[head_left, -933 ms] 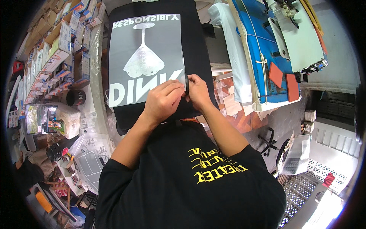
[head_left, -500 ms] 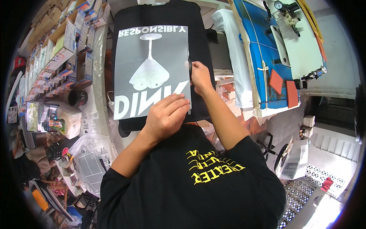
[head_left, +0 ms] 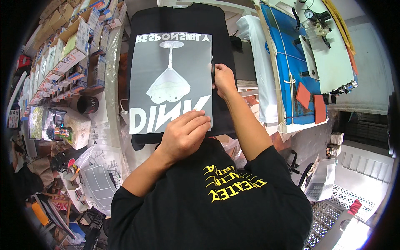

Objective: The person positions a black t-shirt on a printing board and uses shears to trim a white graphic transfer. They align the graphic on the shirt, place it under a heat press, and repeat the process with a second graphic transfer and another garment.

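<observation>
A grey translucent sheet (head_left: pixel 154 66) with white lettering and a white glass-shaped graphic lies on a black garment (head_left: pixel 179 21). My left hand (head_left: pixel 186 133) rests on the sheet's lower right corner, fingers extended over it. Along the sheet's right edge, higher up, my right hand (head_left: pixel 223 79) grips a slim dark object (head_left: pixel 213 66) with closed fingers; what it is I cannot make out.
Stacked boxes (head_left: pixel 79 46) line the left, with a dark cylinder (head_left: pixel 86 104) below them. A blue board (head_left: pixel 285 54) with orange pads (head_left: pixel 319 109), a pressure gauge and metal fittings (head_left: pixel 316 21) stands right. White fabric (head_left: pixel 262 71) hangs beside it.
My hands have separated: the right went up along the sheet's edge, the left settled lower with its fingers straightened. The sheet and garment appear lower and farther right in view.
</observation>
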A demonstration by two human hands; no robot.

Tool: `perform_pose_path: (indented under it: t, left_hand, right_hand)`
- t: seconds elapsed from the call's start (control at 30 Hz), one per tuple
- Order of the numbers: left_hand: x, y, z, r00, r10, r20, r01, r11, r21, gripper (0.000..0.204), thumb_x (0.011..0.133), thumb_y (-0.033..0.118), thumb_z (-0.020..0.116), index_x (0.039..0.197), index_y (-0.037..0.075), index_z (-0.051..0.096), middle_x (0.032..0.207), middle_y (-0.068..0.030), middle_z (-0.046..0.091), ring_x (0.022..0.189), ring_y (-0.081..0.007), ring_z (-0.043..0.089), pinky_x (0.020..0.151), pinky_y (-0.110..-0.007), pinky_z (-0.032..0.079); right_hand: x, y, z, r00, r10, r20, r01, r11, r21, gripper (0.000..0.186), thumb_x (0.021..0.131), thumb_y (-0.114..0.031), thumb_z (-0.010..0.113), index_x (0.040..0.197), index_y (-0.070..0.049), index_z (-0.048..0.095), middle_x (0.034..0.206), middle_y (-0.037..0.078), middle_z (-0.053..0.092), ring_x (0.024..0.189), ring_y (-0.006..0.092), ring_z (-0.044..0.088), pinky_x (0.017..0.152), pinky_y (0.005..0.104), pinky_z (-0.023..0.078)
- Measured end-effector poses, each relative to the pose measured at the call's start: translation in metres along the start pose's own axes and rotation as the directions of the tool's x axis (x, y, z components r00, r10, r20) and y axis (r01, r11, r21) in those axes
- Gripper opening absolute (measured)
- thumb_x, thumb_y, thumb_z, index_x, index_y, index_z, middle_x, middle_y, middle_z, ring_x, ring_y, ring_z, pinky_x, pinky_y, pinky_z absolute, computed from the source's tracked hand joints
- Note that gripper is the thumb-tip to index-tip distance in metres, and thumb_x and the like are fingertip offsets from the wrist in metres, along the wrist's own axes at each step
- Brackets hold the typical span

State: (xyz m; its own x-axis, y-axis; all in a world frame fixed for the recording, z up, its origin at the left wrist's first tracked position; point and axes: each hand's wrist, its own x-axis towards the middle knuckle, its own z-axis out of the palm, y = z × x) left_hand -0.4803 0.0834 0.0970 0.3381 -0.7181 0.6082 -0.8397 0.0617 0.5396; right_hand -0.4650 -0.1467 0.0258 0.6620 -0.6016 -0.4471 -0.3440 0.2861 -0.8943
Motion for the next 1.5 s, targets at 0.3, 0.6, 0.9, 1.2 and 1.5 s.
perform_pose_path:
  t: [0.3,0.6,0.9,1.2,1.5]
  left_hand:
    - [-0.008,0.017,-0.021,0.994,-0.102,0.051,0.105,0.992,-0.068,0.017,0.073,-0.004,0.071,0.087,0.002,0.066,0.094,-0.0099,0.07,0.091,-0.0283,0.07,0.079,-0.038,0.057]
    - [0.033,-0.007,-0.166,0.946,-0.221,-0.237,0.287,0.911,0.295,0.011,0.089,-0.009,0.057,0.096,-0.004,0.064,0.085,-0.0153,0.066,0.075,-0.0264,0.066,0.068,-0.033,0.051]
    - [0.204,-0.213,-0.043,0.989,0.136,-0.055,-0.115,0.949,0.294,0.013,0.089,0.008,0.063,0.101,0.004,0.064,0.102,-0.0131,0.068,0.098,-0.0349,0.064,0.084,-0.043,0.05]
    - [0.1,-0.216,-0.028,0.881,-0.392,0.264,0.245,0.857,0.453,0.025,0.087,0.02,0.067,0.105,0.002,0.068,0.116,-0.0176,0.064,0.111,-0.0359,0.059,0.095,-0.043,0.046]
    - [-0.032,-0.174,-0.079,0.33,-0.876,-0.352,0.933,0.358,-0.017,0.042,0.092,0.019,0.067,0.125,-0.005,0.055,0.104,-0.015,0.067,0.096,-0.0235,0.065,0.084,-0.034,0.049]
  right_hand:
    - [0.015,-0.006,-0.002,1.0,0.004,-0.018,-0.005,0.995,-0.103,0.028,0.097,-0.024,0.061,0.108,0.002,0.061,0.08,0.006,0.064,0.062,0.0121,0.06,0.047,0.0256,0.045]
    - [-0.055,-0.028,-0.095,0.893,-0.405,-0.194,0.065,0.545,-0.836,0.047,0.09,-0.029,0.062,0.128,-0.005,0.051,0.116,0.026,0.064,0.106,0.0435,0.063,0.092,0.0487,0.048]
    - [-0.141,-0.078,-0.163,0.763,-0.615,-0.199,0.394,0.686,-0.612,0.045,0.091,0.011,0.047,0.134,-0.001,0.05,0.098,0.013,0.067,0.082,0.0141,0.065,0.073,0.0279,0.055]
    - [-0.157,-0.251,-0.327,0.288,-0.932,-0.218,-0.122,0.19,-0.974,0.034,0.096,-0.01,0.056,0.129,-0.012,0.063,0.119,0.013,0.068,0.105,0.0252,0.068,0.09,0.0328,0.051]
    - [-0.061,-0.345,-0.483,0.686,-0.689,-0.235,-0.3,0.027,-0.954,0.033,0.095,-0.024,0.056,0.122,-0.006,0.063,0.11,0.022,0.068,0.107,0.0339,0.065,0.091,0.0383,0.049]
